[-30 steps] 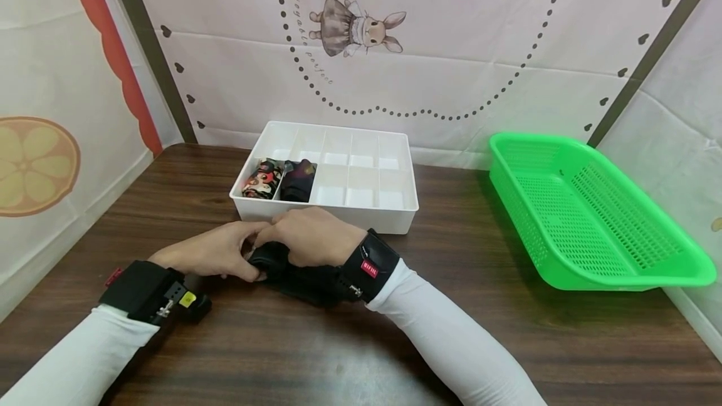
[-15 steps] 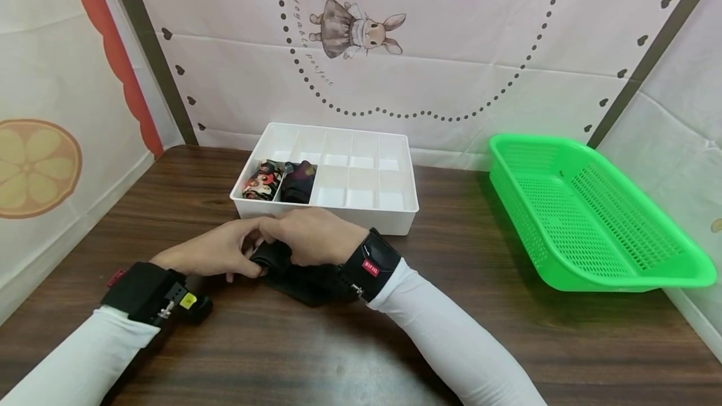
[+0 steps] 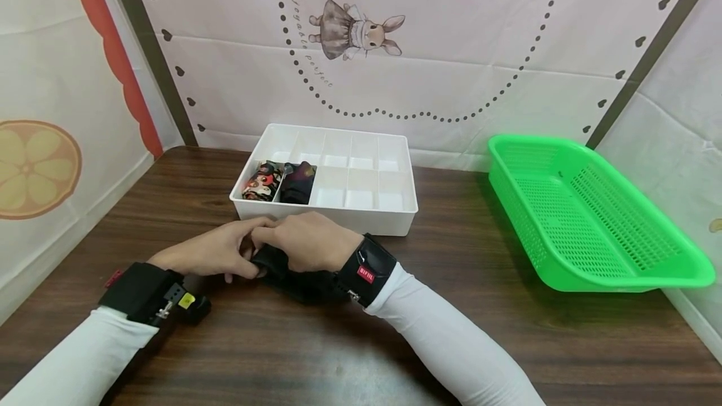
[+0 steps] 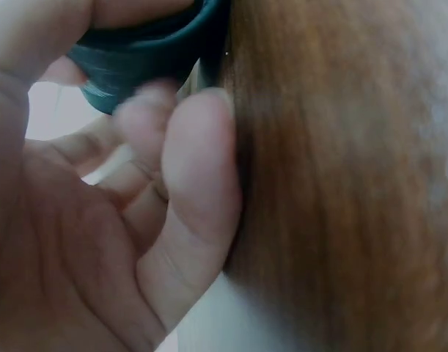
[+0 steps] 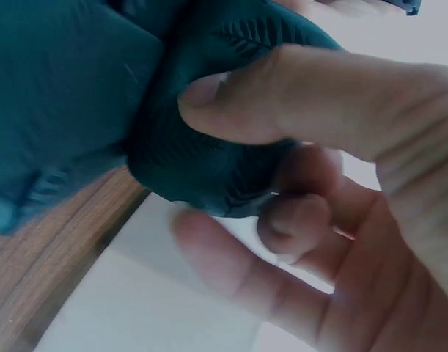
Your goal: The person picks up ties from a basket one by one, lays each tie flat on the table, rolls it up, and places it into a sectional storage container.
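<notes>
A dark cloth (image 3: 310,286) with a leaf-like pattern lies on the table in front of the box, its left part wound into a thick roll (image 5: 209,147). My left hand (image 3: 217,249) holds the left end of this roll between thumb and fingers; the left wrist view shows the roll's end (image 4: 136,62) above the thumb. From above, my right hand (image 3: 313,240) grips the same roll, thumb pressed on its side and fingers curled below. The flat tail of the cloth runs right, partly hidden under the right hand and wrist.
Just behind the hands stands a white divided box (image 3: 372,221). Two of its front-left compartments hold a colourful patterned cloth roll (image 3: 263,182) and a dark one (image 3: 298,185). A green perforated basket (image 3: 598,218) stands at the right. Printed sheets (image 3: 451,30) wall the table.
Both hands stay at the roll. The right hand's fingers and wrist have shifted slightly, and the flat tail of cloth has been drawn a little towards the roll.
</notes>
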A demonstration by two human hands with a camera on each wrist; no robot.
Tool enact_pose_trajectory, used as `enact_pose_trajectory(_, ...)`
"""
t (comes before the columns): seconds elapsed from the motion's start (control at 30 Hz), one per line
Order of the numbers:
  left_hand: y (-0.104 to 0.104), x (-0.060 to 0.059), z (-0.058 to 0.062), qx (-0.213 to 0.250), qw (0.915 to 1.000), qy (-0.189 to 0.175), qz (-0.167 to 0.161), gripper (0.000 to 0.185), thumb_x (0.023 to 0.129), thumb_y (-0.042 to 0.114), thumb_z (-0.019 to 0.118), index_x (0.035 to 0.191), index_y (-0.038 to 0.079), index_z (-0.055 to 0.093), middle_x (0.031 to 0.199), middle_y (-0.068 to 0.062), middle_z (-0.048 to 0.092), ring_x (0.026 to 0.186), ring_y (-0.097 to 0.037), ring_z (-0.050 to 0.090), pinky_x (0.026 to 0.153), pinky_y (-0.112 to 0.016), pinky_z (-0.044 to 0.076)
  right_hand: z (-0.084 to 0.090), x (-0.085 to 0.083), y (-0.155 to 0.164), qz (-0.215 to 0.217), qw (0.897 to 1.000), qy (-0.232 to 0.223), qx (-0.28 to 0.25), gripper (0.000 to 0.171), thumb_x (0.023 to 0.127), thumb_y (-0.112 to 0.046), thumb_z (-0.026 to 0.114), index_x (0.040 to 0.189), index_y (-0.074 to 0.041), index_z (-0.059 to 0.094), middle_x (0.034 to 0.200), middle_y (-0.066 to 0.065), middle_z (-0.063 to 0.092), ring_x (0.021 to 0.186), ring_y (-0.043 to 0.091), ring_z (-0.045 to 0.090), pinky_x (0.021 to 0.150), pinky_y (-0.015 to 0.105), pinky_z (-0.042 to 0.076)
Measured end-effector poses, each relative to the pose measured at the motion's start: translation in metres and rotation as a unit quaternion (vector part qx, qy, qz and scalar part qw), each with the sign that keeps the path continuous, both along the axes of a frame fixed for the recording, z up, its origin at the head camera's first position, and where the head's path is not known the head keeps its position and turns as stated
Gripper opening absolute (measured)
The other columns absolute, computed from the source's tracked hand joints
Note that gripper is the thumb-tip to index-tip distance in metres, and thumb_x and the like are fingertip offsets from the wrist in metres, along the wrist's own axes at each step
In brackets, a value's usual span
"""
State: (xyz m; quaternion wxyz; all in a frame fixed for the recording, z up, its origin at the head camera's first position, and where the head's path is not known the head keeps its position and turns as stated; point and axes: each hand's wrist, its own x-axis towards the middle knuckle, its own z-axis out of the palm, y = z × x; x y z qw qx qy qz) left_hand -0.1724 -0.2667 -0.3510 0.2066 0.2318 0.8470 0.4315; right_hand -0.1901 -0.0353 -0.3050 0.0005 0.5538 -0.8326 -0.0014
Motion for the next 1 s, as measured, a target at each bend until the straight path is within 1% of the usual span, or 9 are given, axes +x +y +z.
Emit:
enact_pose_trajectory(0.1, -0.002, 0.001, -0.001, 0.005, 1.0, -0.007, 0.002, 0.07, 0.086, 0.01, 0.085, 0.146, 0.006, 0.049, 0.086, -0.009, 0.061, 0.058, -0.021, 0.061, 0.047, -0.036, 0.055, -0.003, -0.001, -0.001, 0.008, 0.999, 0.025, -0.026, 0.033, 0.091, -0.008, 0.08, 0.117, -0.017, 0.063, 0.093, -0.006, 0.068, 0.081, 0.011, 0.061, 0.073, 0.029, 0.053)
enact_pose_trajectory(0.2, -0.003, 0.001, -0.001, 0.008, 1.0, -0.001, 0.005, 0.064, 0.086, 0.009, 0.085, 0.142, 0.005, 0.053, 0.087, -0.011, 0.062, 0.06, -0.021, 0.061, 0.046, -0.036, 0.055, -0.003, 0.0, -0.003, 0.008, 0.999, 0.034, -0.033, 0.032, 0.092, -0.01, 0.08, 0.118, -0.017, 0.064, 0.097, -0.006, 0.071, 0.086, 0.011, 0.066, 0.075, 0.03, 0.055)
enact_pose_trajectory(0.4, -0.002, 0.001, -0.002, 0.0, 1.0, 0.006, 0.005, 0.063, 0.084, 0.0, 0.083, 0.139, 0.007, 0.055, 0.1, -0.013, 0.063, 0.07, -0.024, 0.063, 0.048, -0.038, 0.057, 0.002, 0.006, -0.006, -0.009, 1.0, 0.015, 0.008, 0.041, 0.092, -0.011, 0.081, 0.129, -0.019, 0.066, 0.108, -0.007, 0.072, 0.092, 0.009, 0.066, 0.08, 0.028, 0.055)
enact_pose_trajectory(0.47, -0.001, 0.0, -0.002, -0.004, 1.0, 0.008, 0.004, 0.065, 0.083, -0.002, 0.083, 0.14, 0.008, 0.054, 0.109, -0.014, 0.063, 0.072, -0.026, 0.064, 0.049, -0.039, 0.057, 0.004, 0.008, -0.007, -0.014, 0.999, 0.023, 0.028, 0.045, 0.093, -0.013, 0.08, 0.134, -0.021, 0.066, 0.109, -0.008, 0.072, 0.094, 0.008, 0.066, 0.081, 0.027, 0.056)
enact_pose_trajectory(0.57, 0.0, -0.001, -0.001, -0.008, 0.9999, 0.013, 0.005, 0.067, 0.081, -0.004, 0.083, 0.139, 0.01, 0.053, 0.113, -0.014, 0.064, 0.067, -0.026, 0.063, 0.048, -0.04, 0.056, 0.004, 0.01, -0.008, -0.016, 0.998, 0.042, 0.045, 0.044, 0.095, -0.015, 0.078, 0.137, -0.023, 0.066, 0.107, -0.008, 0.071, 0.095, 0.009, 0.067, 0.081, 0.027, 0.056)
enact_pose_trajectory(0.63, 0.001, -0.001, 0.0, -0.012, 0.9998, 0.015, 0.006, 0.068, 0.08, -0.004, 0.083, 0.139, 0.01, 0.053, 0.11, -0.014, 0.064, 0.063, -0.024, 0.062, 0.047, -0.039, 0.055, 0.003, 0.01, -0.008, -0.015, 0.998, 0.054, 0.042, 0.041, 0.095, -0.015, 0.078, 0.134, -0.023, 0.067, 0.105, -0.007, 0.072, 0.095, 0.01, 0.068, 0.079, 0.029, 0.056)
enact_pose_trajectory(0.7, 0.002, -0.001, 0.001, -0.012, 0.9998, 0.017, 0.007, 0.068, 0.081, -0.004, 0.082, 0.14, 0.01, 0.053, 0.101, -0.014, 0.063, 0.059, -0.023, 0.061, 0.047, -0.038, 0.055, 0.001, 0.008, -0.007, -0.014, 0.997, 0.063, 0.032, 0.037, 0.094, -0.015, 0.078, 0.129, -0.022, 0.067, 0.101, -0.006, 0.072, 0.092, 0.011, 0.069, 0.077, 0.029, 0.056)
enact_pose_trajectory(0.83, 0.001, -0.002, 0.0, 0.006, 0.9999, 0.013, -0.002, 0.07, 0.084, -0.002, 0.079, 0.146, 0.009, 0.049, 0.085, -0.013, 0.06, 0.057, -0.023, 0.06, 0.048, -0.036, 0.054, -0.003, 0.004, -0.005, -0.008, 0.996, 0.085, 0.005, 0.031, 0.093, -0.013, 0.079, 0.12, -0.02, 0.066, 0.09, -0.004, 0.07, 0.085, 0.013, 0.068, 0.072, 0.031, 0.056)
enact_pose_trajectory(1.0, 0.0, -0.002, -0.002, 0.026, 0.9995, 0.006, -0.016, 0.071, 0.088, 0.003, 0.081, 0.15, 0.007, 0.046, 0.094, -0.013, 0.063, 0.059, -0.02, 0.059, 0.048, -0.035, 0.053, -0.006, 0.003, -0.004, -0.007, 0.995, 0.093, -0.024, 0.031, 0.089, -0.013, 0.082, 0.116, -0.018, 0.066, 0.087, -0.003, 0.07, 0.087, 0.012, 0.069, 0.074, 0.032, 0.057)
